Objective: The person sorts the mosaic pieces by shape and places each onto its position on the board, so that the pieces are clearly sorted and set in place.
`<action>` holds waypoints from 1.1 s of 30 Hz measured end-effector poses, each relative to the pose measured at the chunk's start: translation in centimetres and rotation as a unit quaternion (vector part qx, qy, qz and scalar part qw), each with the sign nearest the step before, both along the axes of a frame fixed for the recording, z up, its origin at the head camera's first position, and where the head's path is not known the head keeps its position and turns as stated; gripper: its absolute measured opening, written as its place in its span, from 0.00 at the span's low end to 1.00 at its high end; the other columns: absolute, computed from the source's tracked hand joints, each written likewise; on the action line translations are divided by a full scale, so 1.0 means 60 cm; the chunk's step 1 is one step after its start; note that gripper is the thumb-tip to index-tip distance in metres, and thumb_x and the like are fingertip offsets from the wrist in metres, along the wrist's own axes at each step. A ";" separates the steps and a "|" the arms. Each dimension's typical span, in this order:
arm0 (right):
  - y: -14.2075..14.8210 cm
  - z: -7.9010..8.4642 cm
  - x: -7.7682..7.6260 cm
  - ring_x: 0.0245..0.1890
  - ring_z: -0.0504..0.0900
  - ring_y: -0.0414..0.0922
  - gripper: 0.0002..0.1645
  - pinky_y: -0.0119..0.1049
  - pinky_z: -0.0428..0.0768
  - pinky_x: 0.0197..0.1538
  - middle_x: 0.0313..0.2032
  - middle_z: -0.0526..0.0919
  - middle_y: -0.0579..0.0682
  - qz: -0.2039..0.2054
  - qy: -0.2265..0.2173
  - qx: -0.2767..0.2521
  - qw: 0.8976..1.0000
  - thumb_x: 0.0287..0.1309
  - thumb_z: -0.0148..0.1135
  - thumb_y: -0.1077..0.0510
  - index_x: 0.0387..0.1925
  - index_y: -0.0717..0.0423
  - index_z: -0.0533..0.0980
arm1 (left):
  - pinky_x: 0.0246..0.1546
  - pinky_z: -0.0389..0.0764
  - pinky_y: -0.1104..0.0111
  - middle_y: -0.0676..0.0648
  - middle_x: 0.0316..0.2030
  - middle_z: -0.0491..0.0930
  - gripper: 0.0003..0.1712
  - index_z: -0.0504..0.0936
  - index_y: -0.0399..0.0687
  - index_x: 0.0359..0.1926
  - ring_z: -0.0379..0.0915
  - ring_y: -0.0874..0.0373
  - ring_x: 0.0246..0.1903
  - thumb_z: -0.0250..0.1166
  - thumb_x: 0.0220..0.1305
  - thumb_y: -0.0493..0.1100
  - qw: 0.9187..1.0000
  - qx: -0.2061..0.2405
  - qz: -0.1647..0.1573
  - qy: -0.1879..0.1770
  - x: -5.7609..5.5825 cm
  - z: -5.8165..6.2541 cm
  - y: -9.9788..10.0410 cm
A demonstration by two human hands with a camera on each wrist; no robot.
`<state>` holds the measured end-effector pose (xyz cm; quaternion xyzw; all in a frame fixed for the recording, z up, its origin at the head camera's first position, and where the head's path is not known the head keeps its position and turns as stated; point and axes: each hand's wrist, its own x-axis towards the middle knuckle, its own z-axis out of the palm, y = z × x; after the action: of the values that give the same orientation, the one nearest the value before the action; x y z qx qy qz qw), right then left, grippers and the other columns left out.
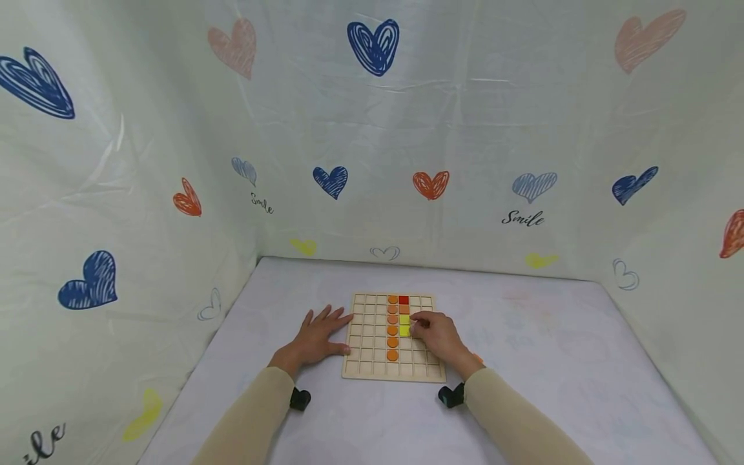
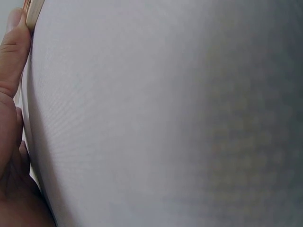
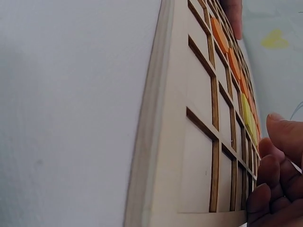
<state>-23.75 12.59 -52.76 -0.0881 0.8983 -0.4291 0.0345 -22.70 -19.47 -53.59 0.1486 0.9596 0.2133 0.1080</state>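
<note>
A pale wooden grid board [image 1: 367,369] lies flat on the table. Down one column run several orange round discs [image 1: 392,355]. Beside them, from the far end, sit a red square tile [image 1: 403,299], an orange square tile [image 1: 403,309] and two yellow square tiles [image 1: 404,320]. With fingers spread, my left hand [image 1: 314,337] rests at the board's left edge; its thumb touches the side in the left wrist view. Over the board's right half, my right hand [image 1: 440,336] has its thumb and bent forefinger close to the yellow tiles, with nothing visible between them.
An orange piece [image 1: 478,358] shows partly from behind the right wrist, right of the board. The table [image 1: 523,336] has a white cover. A white curtain [image 1: 465,129] with printed hearts surrounds its back and sides. Each wrist wears a black device [image 1: 299,399].
</note>
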 end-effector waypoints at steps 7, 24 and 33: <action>0.006 0.002 -0.002 0.35 0.75 0.42 0.18 0.34 0.76 0.38 0.35 0.83 0.45 -0.002 -0.008 -0.011 1.000 0.67 0.69 0.60 0.57 0.57 0.85 | 0.82 0.36 0.37 0.44 0.82 0.59 0.49 0.67 0.61 0.80 0.42 0.40 0.84 0.73 0.61 0.65 1.000 0.002 0.004 -0.002 0.002 0.001 0.000; 0.073 0.032 0.011 0.42 0.77 0.46 0.24 0.35 0.78 0.41 0.47 0.84 0.50 -0.029 0.005 0.005 1.000 0.68 0.72 0.55 0.62 0.54 0.83 | 0.82 0.34 0.38 0.45 0.82 0.59 0.50 0.68 0.62 0.80 0.41 0.41 0.84 0.74 0.60 0.67 1.000 0.010 0.012 -0.008 0.002 0.004 0.003; 0.134 0.050 0.041 0.42 0.77 0.44 0.24 0.32 0.77 0.36 0.47 0.85 0.51 -0.013 0.034 0.059 0.998 0.68 0.72 0.55 0.62 0.56 0.82 | 0.82 0.34 0.38 0.45 0.82 0.60 0.50 0.68 0.61 0.80 0.42 0.41 0.84 0.74 0.60 0.66 1.000 0.009 0.014 -0.008 0.005 0.006 0.004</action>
<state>-21.30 20.64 -49.79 -0.0891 0.9236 -0.3728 0.0037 -22.41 -19.21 -53.21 0.1342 0.9586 0.2248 0.1117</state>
